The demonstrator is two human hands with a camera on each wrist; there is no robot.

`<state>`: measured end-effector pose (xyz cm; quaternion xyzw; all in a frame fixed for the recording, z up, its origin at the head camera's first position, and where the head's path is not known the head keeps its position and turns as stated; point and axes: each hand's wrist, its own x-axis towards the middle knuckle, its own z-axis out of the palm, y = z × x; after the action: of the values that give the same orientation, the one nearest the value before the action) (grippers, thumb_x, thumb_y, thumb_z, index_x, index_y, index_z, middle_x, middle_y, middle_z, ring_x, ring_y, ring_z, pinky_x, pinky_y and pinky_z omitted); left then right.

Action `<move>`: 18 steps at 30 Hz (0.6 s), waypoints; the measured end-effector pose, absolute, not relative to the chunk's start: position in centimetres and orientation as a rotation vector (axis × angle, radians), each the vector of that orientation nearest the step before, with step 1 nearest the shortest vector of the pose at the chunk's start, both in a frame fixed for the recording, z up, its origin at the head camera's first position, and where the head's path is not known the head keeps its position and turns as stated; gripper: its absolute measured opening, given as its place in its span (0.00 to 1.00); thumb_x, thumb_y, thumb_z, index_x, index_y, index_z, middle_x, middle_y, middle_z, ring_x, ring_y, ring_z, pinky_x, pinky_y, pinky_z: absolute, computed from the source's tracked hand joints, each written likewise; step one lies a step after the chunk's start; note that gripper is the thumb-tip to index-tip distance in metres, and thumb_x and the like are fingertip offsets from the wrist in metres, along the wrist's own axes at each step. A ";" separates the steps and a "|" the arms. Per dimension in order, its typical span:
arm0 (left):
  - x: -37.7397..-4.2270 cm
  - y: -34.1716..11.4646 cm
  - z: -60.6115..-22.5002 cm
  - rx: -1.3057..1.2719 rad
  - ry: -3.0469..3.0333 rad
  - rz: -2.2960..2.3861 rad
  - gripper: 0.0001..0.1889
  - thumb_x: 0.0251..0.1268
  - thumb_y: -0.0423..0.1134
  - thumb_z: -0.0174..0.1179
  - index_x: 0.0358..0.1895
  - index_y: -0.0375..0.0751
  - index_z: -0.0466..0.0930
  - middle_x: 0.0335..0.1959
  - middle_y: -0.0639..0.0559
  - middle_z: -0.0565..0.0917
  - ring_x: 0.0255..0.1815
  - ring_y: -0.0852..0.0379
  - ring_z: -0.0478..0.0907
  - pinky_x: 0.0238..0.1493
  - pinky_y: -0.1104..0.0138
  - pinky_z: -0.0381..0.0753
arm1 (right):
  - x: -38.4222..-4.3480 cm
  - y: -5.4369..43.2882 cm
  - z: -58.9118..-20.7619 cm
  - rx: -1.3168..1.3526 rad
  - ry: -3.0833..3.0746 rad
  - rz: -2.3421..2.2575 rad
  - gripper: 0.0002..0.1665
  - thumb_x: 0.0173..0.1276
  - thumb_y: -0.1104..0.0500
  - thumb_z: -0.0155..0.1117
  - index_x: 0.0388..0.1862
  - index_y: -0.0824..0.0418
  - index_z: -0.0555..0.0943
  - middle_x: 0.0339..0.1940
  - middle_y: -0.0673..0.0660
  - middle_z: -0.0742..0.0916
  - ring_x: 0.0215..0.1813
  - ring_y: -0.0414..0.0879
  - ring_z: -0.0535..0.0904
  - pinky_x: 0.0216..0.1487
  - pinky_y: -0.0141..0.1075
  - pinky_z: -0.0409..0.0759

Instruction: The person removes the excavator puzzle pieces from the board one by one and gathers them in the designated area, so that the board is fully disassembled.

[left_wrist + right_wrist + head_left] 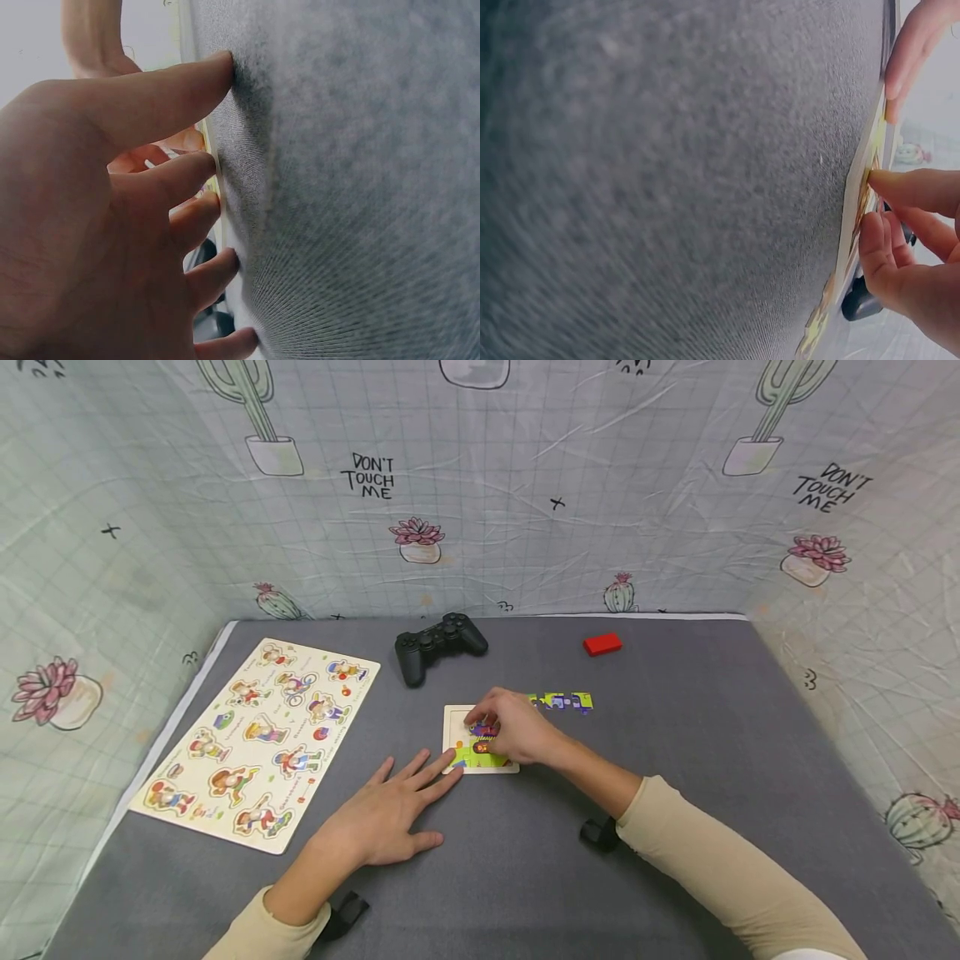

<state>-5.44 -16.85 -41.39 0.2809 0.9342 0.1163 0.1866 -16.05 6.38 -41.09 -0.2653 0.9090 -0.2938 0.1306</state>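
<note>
A small wooden puzzle board (pixel 457 717) with a pale frame lies flat on the grey table, partly filled with lime-green, purple and orange picture pieces. My right hand (pixel 521 729) reaches over its right side, thumb and fingertips pinching a purple puzzle piece (pixel 482 729) down at the board; the palm hides part of it. My left hand (pixel 390 820) lies spread with straight fingers, index fingertip at the board's lower left corner. In the left wrist view, the left fingertips (pixel 196 166) rest along the board's edge and the cloth.
More puzzle pieces (pixel 567 701) lie just right of the board. Behind it sits a black game controller (pixel 441 646), and a red block (pixel 602 644) is at the back right. A large picture board (pixel 262 743) covers the table's left side. Patterned cloth walls (pixel 480 485) enclose the table.
</note>
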 end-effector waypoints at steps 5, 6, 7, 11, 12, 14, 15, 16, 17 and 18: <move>-5.4 -16.9 -41.4 0.794 2.631 0.334 0.44 0.70 0.57 0.66 0.84 0.57 0.56 0.88 0.59 0.48 0.87 0.43 0.48 0.80 0.33 0.50 | -16.3 6.4 -41.0 -0.827 2.635 -0.825 0.21 0.57 0.71 0.74 0.50 0.60 0.91 0.45 0.56 0.84 0.40 0.43 0.78 0.42 0.33 0.79; -5.4 -16.9 -41.4 0.794 2.631 0.335 0.44 0.70 0.57 0.66 0.84 0.57 0.56 0.88 0.59 0.48 0.87 0.43 0.48 0.80 0.33 0.50 | -16.3 6.4 -41.0 -0.838 2.635 -0.819 0.20 0.57 0.71 0.75 0.50 0.60 0.91 0.44 0.56 0.84 0.40 0.43 0.78 0.43 0.33 0.78; -5.4 -16.9 -41.4 0.795 2.631 0.337 0.44 0.70 0.57 0.66 0.84 0.57 0.56 0.88 0.59 0.48 0.87 0.43 0.48 0.80 0.32 0.50 | -16.3 6.4 -40.9 -0.848 2.636 -0.813 0.20 0.57 0.70 0.75 0.50 0.60 0.91 0.43 0.56 0.84 0.41 0.44 0.78 0.43 0.33 0.78; -5.4 -16.9 -41.4 0.799 2.632 0.341 0.44 0.70 0.57 0.66 0.85 0.57 0.56 0.88 0.59 0.48 0.87 0.43 0.49 0.80 0.32 0.50 | -16.3 6.4 -40.9 -0.855 2.630 -0.813 0.19 0.57 0.70 0.76 0.48 0.60 0.91 0.42 0.55 0.84 0.42 0.45 0.78 0.44 0.34 0.78; -5.4 -16.9 -41.4 0.800 2.633 0.341 0.44 0.70 0.57 0.66 0.85 0.57 0.56 0.88 0.59 0.48 0.87 0.43 0.49 0.80 0.32 0.50 | -16.4 6.4 -40.9 -0.855 2.629 -0.816 0.18 0.57 0.70 0.77 0.48 0.60 0.91 0.42 0.55 0.84 0.42 0.44 0.78 0.44 0.34 0.78; -5.4 -16.9 -41.4 0.801 2.633 0.343 0.44 0.70 0.57 0.66 0.85 0.57 0.56 0.88 0.59 0.48 0.87 0.43 0.49 0.80 0.32 0.50 | -16.4 6.4 -41.0 -0.849 2.627 -0.823 0.18 0.57 0.69 0.77 0.48 0.60 0.91 0.42 0.55 0.84 0.42 0.44 0.78 0.44 0.34 0.79; -5.4 -16.9 -41.4 0.802 2.633 0.344 0.44 0.70 0.57 0.66 0.85 0.57 0.56 0.88 0.59 0.48 0.87 0.43 0.49 0.80 0.32 0.50 | -16.4 6.4 -41.0 -0.845 2.627 -0.823 0.18 0.57 0.69 0.78 0.48 0.60 0.91 0.42 0.55 0.84 0.42 0.44 0.79 0.44 0.33 0.80; -5.4 -16.9 -41.4 0.802 2.633 0.344 0.44 0.70 0.57 0.66 0.85 0.57 0.56 0.88 0.59 0.48 0.87 0.43 0.49 0.80 0.32 0.50 | -16.4 6.4 -41.1 -0.840 2.627 -0.825 0.18 0.57 0.69 0.78 0.48 0.60 0.91 0.43 0.55 0.84 0.42 0.44 0.79 0.45 0.34 0.80; -5.4 -16.9 -41.4 0.801 2.633 0.344 0.44 0.70 0.57 0.66 0.85 0.57 0.56 0.88 0.59 0.48 0.87 0.43 0.49 0.80 0.32 0.50 | -16.4 6.4 -41.1 -0.835 2.627 -0.827 0.18 0.57 0.69 0.78 0.47 0.60 0.91 0.43 0.55 0.84 0.42 0.44 0.79 0.45 0.34 0.80; -5.4 -16.9 -41.4 0.801 2.634 0.344 0.44 0.70 0.57 0.66 0.85 0.57 0.56 0.88 0.59 0.48 0.87 0.43 0.49 0.80 0.33 0.50 | -16.5 6.3 -41.2 -0.830 2.626 -0.829 0.18 0.57 0.69 0.78 0.47 0.59 0.92 0.43 0.55 0.84 0.42 0.44 0.79 0.45 0.34 0.80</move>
<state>-5.40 -16.92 -41.44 0.2839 0.9334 0.1218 0.1825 -16.45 6.35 -41.18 -0.2861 0.9050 -0.2858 0.1321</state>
